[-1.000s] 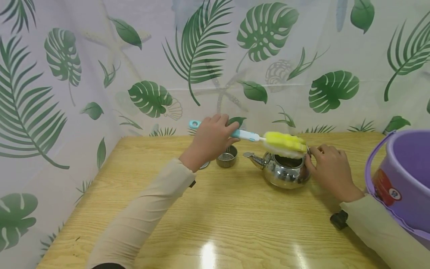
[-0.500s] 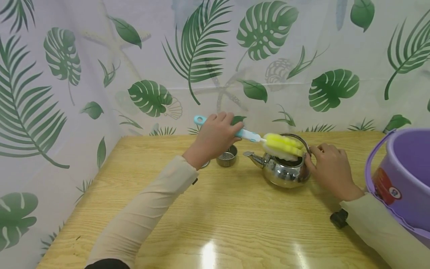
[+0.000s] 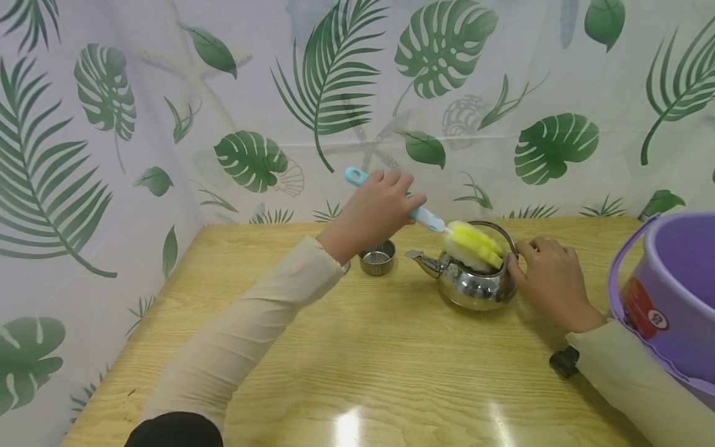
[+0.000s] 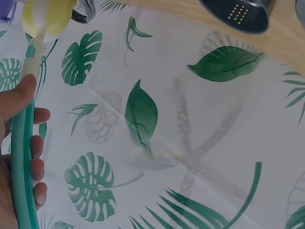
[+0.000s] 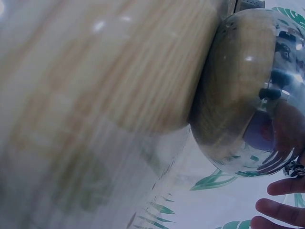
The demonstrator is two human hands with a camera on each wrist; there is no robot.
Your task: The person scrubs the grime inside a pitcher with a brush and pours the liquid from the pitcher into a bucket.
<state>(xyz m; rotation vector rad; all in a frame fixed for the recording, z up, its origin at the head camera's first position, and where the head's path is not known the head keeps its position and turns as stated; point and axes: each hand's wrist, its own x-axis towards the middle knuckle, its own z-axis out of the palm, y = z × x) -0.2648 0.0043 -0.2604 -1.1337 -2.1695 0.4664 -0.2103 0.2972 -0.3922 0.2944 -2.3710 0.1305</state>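
My left hand [image 3: 375, 208] grips the light blue and white handle of a bottle brush [image 3: 472, 242] with a yellow and white sponge head. In the left wrist view the fingers wrap round the brush handle [image 4: 24, 143]. The brush slants down to the right, its head partly inside the mouth of a shiny steel kettle [image 3: 475, 292]. At the kettle's right side, thumb and forefinger of my right hand [image 3: 550, 279] pinch the foot of its raised hoop handle [image 3: 503, 231]. The right wrist view shows the kettle's mirror-like side [image 5: 238, 90], with several fingers [image 5: 281, 210] below it.
A small perforated steel strainer [image 3: 377, 259] stands left of the kettle's spout. Behind my left wrist a round metal piece is mostly hidden. At the right stands a purple bucket [image 3: 670, 292] with its handle hanging down. A leaf-patterned sheet [image 3: 346, 143] backs the wooden table [image 3: 391, 360].
My left hand has moved right and slightly up, tilting the brush more steeply, its head lower into the kettle's mouth. The right hand and kettle stay in place.
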